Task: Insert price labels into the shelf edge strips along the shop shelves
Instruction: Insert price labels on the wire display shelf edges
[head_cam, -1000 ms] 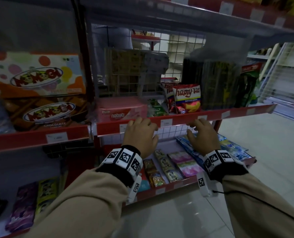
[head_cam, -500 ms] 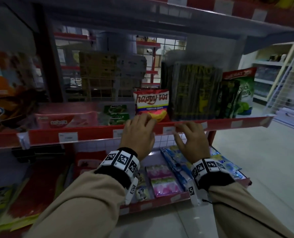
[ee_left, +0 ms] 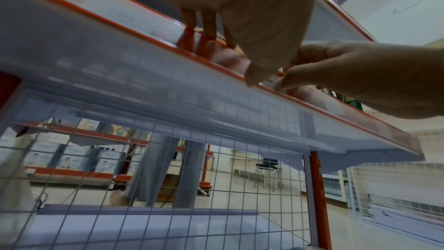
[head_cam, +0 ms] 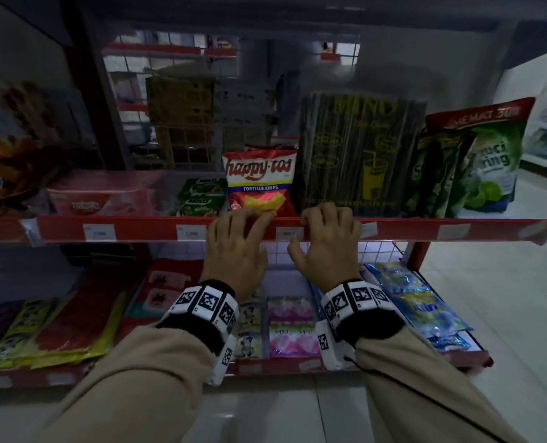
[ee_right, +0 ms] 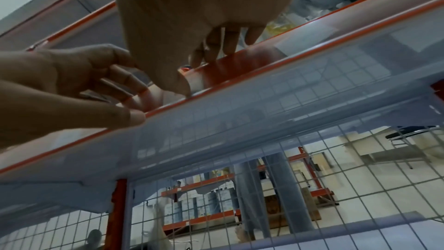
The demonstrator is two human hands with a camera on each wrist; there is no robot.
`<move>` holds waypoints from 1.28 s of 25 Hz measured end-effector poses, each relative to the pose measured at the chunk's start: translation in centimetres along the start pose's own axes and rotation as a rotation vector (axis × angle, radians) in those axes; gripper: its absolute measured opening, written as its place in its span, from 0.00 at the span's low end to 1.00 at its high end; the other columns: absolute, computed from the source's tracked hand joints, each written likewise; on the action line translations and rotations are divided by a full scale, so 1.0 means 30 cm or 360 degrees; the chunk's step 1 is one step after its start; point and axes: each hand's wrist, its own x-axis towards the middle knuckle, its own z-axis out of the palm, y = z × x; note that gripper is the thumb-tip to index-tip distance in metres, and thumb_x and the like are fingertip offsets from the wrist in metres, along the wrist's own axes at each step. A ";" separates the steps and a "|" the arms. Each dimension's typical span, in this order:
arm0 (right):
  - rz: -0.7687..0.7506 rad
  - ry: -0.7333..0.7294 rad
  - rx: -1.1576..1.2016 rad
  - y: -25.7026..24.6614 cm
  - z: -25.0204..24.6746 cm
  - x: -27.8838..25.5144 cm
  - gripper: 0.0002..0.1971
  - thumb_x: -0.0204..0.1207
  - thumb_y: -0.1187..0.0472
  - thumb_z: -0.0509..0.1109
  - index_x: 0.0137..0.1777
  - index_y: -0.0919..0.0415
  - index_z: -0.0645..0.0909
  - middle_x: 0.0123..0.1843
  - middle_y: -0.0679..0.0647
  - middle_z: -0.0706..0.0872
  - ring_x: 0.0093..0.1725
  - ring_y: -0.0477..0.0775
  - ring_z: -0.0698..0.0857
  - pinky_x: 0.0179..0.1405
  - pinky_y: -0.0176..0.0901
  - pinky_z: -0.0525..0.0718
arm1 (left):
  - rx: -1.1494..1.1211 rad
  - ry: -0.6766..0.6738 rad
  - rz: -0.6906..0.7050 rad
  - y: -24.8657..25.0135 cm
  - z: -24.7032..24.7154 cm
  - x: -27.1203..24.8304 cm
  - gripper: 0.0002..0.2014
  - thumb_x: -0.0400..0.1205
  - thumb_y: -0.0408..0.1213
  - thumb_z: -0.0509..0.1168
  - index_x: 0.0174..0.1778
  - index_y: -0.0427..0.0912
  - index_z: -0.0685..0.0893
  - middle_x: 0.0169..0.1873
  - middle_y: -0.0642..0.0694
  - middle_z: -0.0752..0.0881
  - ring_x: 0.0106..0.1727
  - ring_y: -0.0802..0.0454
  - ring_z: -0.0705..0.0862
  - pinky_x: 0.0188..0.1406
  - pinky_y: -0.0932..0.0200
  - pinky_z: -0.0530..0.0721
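Your left hand (head_cam: pixel 237 251) and right hand (head_cam: pixel 328 247) hook curled fingers over the strip (head_cam: pixel 403 230), which runs nine to three. The label (head_cam: pixel 289 233) sits in it between them, at your right thumb's eleven o'clock; right is nearer.

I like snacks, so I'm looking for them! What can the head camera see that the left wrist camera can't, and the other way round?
Only the head view shows the snacks: the Happy Tos chips bag, the pink wafer pack, and the printed price label between the hands. Only the left wrist view shows the shelf's pale underside and the folding chair beyond the wire grid. Both show the left hand, the right hand and the red edge strip.
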 end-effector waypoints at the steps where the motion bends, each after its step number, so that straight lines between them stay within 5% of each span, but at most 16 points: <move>1: -0.0015 -0.0025 -0.0019 0.003 -0.001 0.004 0.16 0.65 0.50 0.70 0.48 0.58 0.76 0.48 0.55 0.77 0.48 0.59 0.72 0.45 0.52 0.66 | 0.0003 -0.0010 0.0002 0.003 -0.004 -0.001 0.29 0.73 0.39 0.70 0.72 0.48 0.75 0.65 0.40 0.76 0.66 0.37 0.71 0.64 0.40 0.69; 8: -0.0189 -0.0090 0.0234 0.030 -0.005 0.028 0.13 0.67 0.56 0.71 0.49 0.61 0.78 0.46 0.57 0.78 0.48 0.61 0.75 0.45 0.53 0.74 | -0.0017 -0.0041 0.0018 0.043 -0.045 0.011 0.21 0.71 0.35 0.71 0.60 0.41 0.80 0.57 0.39 0.78 0.59 0.38 0.76 0.55 0.43 0.77; 15: -0.0378 -0.0073 0.0450 0.039 -0.005 0.034 0.09 0.69 0.68 0.73 0.50 0.66 0.83 0.44 0.59 0.84 0.46 0.62 0.79 0.44 0.51 0.80 | -0.0009 -0.0051 -0.0002 0.056 -0.043 0.035 0.18 0.73 0.36 0.69 0.58 0.41 0.81 0.52 0.41 0.78 0.52 0.40 0.76 0.47 0.47 0.75; 26: -0.0198 -0.0354 0.0260 -0.013 -0.012 0.051 0.09 0.71 0.56 0.70 0.46 0.60 0.80 0.47 0.58 0.76 0.49 0.61 0.73 0.44 0.50 0.70 | -0.0151 -0.0044 0.0012 0.023 -0.020 0.027 0.14 0.74 0.39 0.67 0.56 0.44 0.82 0.51 0.43 0.76 0.53 0.42 0.74 0.47 0.54 0.64; 30: 0.0051 -0.0315 0.0816 -0.017 -0.025 0.066 0.04 0.75 0.59 0.70 0.48 0.56 0.83 0.46 0.50 0.83 0.51 0.56 0.78 0.49 0.53 0.78 | -0.0353 0.0013 0.0001 0.005 -0.016 0.032 0.15 0.78 0.40 0.65 0.61 0.43 0.81 0.51 0.44 0.79 0.54 0.43 0.75 0.50 0.50 0.70; 32: 0.0196 -0.0154 0.1186 -0.039 -0.037 0.061 0.03 0.77 0.62 0.71 0.49 0.57 0.83 0.44 0.45 0.86 0.48 0.48 0.83 0.48 0.43 0.83 | -0.0480 0.0048 -0.0046 0.002 -0.017 0.037 0.14 0.82 0.44 0.62 0.61 0.42 0.81 0.50 0.44 0.80 0.54 0.44 0.75 0.52 0.50 0.71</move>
